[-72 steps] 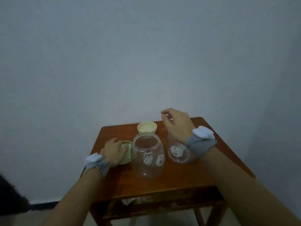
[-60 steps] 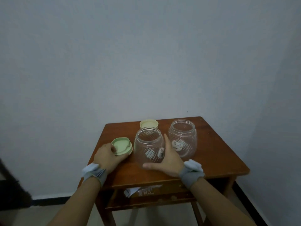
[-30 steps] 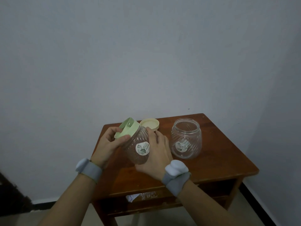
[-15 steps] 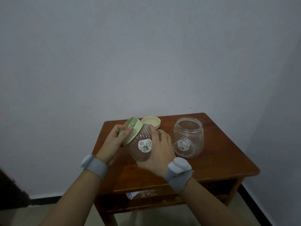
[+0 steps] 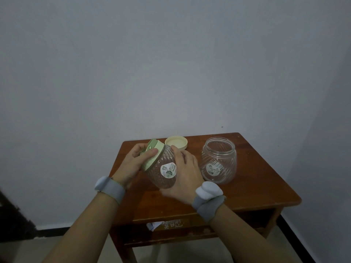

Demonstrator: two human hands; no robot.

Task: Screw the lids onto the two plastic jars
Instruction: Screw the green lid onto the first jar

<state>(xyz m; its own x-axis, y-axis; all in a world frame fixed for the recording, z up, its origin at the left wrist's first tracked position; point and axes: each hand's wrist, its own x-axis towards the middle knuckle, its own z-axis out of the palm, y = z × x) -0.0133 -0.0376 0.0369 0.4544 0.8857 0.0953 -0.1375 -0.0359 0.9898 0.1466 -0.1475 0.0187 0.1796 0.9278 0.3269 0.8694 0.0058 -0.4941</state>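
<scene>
A clear ribbed plastic jar (image 5: 163,170) with a round sticker is held tilted to the left above the small wooden table (image 5: 254,192). My right hand (image 5: 185,175) wraps around its body from the right. A pale green lid (image 5: 153,154) sits on the jar's mouth, and my left hand (image 5: 133,161) grips that lid with thumb and fingers. A second clear jar (image 5: 219,162) stands upright and uncovered on the table to the right. A cream lid (image 5: 176,142) lies upside down near the table's back edge.
The table stands against a plain grey wall. A shelf under the tabletop holds a scrap of paper (image 5: 152,225). Dark baseboard runs along the floor at left and right. Both wrists wear grey bands.
Both hands lifted the left jar off the table and tilted it, with the green lid set on its mouth. Over the last half second the left hand's grip on the lid has shifted slightly.
</scene>
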